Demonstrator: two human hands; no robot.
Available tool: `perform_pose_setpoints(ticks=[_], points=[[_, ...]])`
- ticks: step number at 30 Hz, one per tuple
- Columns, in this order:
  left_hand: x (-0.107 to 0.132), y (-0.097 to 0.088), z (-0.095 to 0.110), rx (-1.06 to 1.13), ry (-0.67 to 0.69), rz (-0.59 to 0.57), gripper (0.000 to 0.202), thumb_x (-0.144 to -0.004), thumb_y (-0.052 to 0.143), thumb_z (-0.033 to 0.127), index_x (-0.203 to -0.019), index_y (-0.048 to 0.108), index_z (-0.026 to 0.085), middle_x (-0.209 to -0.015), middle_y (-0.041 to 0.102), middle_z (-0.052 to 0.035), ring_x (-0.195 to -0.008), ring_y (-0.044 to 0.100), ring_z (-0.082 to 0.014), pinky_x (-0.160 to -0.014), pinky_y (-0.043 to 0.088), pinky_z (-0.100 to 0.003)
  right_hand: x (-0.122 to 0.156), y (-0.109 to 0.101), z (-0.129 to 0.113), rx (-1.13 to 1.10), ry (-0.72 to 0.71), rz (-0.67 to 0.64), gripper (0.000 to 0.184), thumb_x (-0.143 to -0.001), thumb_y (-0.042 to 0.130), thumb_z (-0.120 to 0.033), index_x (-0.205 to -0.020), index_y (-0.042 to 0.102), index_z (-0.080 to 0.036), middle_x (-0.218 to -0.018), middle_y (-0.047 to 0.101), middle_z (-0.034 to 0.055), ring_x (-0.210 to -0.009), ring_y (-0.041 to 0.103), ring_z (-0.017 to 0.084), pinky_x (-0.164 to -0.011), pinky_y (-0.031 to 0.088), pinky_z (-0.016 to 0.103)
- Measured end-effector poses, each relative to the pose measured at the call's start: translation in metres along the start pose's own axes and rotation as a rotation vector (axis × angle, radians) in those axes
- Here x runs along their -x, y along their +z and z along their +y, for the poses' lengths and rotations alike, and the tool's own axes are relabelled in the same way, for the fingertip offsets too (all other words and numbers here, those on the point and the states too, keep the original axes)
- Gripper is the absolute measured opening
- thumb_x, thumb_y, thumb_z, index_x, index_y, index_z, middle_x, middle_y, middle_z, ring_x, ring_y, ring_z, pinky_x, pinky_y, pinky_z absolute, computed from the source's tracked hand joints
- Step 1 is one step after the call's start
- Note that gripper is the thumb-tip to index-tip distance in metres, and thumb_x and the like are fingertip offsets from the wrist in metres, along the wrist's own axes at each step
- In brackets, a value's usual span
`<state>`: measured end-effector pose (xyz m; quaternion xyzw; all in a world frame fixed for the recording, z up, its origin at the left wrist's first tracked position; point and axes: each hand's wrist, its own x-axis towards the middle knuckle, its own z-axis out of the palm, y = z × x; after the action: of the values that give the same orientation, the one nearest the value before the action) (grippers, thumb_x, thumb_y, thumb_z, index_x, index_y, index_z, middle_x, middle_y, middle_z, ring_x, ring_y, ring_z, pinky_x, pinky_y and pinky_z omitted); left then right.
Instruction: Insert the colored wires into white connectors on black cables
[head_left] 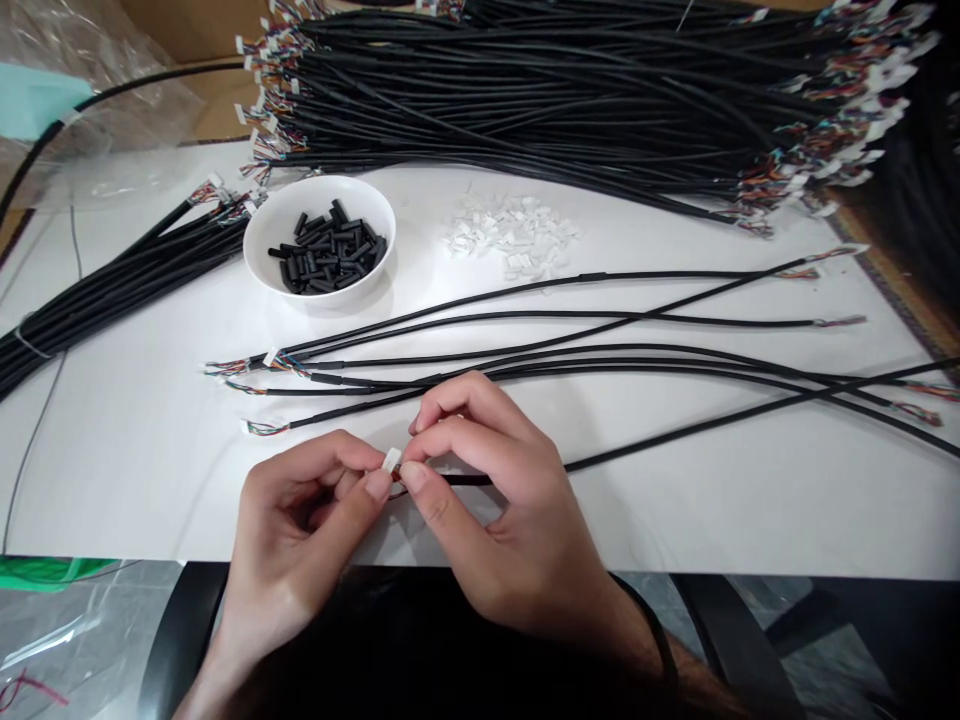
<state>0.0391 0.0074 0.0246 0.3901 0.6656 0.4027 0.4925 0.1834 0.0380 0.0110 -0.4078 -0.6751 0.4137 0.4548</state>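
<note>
My left hand (304, 520) pinches a small white connector (391, 460) between thumb and forefinger near the table's front edge. My right hand (495, 500) pinches the end of a black cable (675, 432) right against that connector; the cable runs off to the right across the white table (112, 470). The two hands touch at the fingertips. Several more black cables (525, 355) with coloured wire ends lie just beyond my hands.
A white bowl (264, 240) of short black tube pieces stands at the back left. A heap of white connectors (514, 235) lies beside it. A large bundle of black cables (562, 90) fills the back, another bundle (112, 290) lies far left. Clear plastic bags sit at the left.
</note>
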Motion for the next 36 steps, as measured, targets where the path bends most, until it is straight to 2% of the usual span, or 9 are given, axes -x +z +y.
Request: perform_pose_setpoints(ticks=[4,9,12,17,23,27,36], points=[[-0.0012,-0.0001,-0.0009,-0.004,0.010,-0.007,0.022,-0.077,0.070,0.036,-0.066,0.064,0.019,-0.052,0.049,0.0025,-0.046,0.038,-0.0096,-0.044,0.022,-0.024,0.0005,-0.0001,0.0002,0.004,0.011,-0.007,0.011,-0.081,0.054,-0.005,-0.078,0.060,-0.014,-0.089,0.053,0.0056,-0.080,0.055,0.014,-0.069,0.049,0.028],[-0.0021,0.0020,0.0005,-0.032,0.031,0.009,0.023,-0.077,0.069,0.036,-0.063,0.063,0.018,-0.047,0.042,0.0042,-0.044,0.031,-0.0079,-0.043,0.018,-0.025,-0.0005,0.0020,0.0037,0.033,-0.032,-0.016,0.011,-0.081,0.053,-0.003,-0.077,0.061,-0.009,-0.088,0.053,0.0063,-0.079,0.054,0.011,-0.069,0.048,0.024],[-0.0019,0.0022,-0.0003,-0.072,0.070,0.053,0.020,-0.077,0.068,0.031,-0.063,0.064,0.018,-0.049,0.047,0.0035,-0.046,0.035,-0.0079,-0.043,0.020,-0.023,0.0002,0.0036,0.0053,0.067,-0.070,-0.007,0.012,-0.082,0.052,-0.003,-0.076,0.062,-0.007,-0.089,0.053,0.0072,-0.080,0.054,0.011,-0.069,0.047,0.024],[-0.0015,0.0008,-0.0028,-0.090,0.120,0.060,0.016,-0.077,0.070,0.029,-0.065,0.067,0.020,-0.054,0.056,0.0023,-0.048,0.042,-0.0085,-0.043,0.023,-0.022,0.0014,0.0054,0.0054,0.110,-0.108,0.016,0.012,-0.082,0.052,-0.003,-0.076,0.062,-0.007,-0.089,0.054,0.0081,-0.080,0.054,0.012,-0.069,0.047,0.025],[-0.0025,-0.0010,-0.0062,-0.092,0.155,0.021,0.016,-0.080,0.070,0.030,-0.067,0.070,0.020,-0.050,0.056,0.0030,-0.044,0.042,-0.0083,-0.041,0.024,-0.023,0.0017,0.0072,0.0053,0.130,-0.138,0.032,0.012,-0.083,0.051,-0.003,-0.077,0.062,-0.005,-0.089,0.054,0.0093,-0.079,0.053,0.012,-0.067,0.048,0.025],[-0.0004,-0.0022,-0.0074,-0.120,0.187,0.065,0.013,-0.079,0.071,0.029,-0.069,0.070,0.021,-0.054,0.059,0.0028,-0.047,0.046,-0.0089,-0.043,0.028,-0.022,0.0017,0.0077,0.0064,0.119,-0.163,0.033,0.012,-0.083,0.051,-0.002,-0.077,0.061,-0.004,-0.090,0.053,0.0101,-0.079,0.052,0.011,-0.068,0.048,0.024],[-0.0008,0.0008,-0.0061,-0.098,0.179,0.079,0.014,-0.079,0.070,0.028,-0.067,0.070,0.021,-0.051,0.055,0.0037,-0.046,0.040,-0.0080,-0.044,0.023,-0.024,0.0008,0.0088,0.0075,0.134,-0.197,0.034,0.013,-0.084,0.050,-0.001,-0.078,0.060,-0.005,-0.089,0.053,0.0092,-0.080,0.050,0.011,-0.069,0.048,0.023]])
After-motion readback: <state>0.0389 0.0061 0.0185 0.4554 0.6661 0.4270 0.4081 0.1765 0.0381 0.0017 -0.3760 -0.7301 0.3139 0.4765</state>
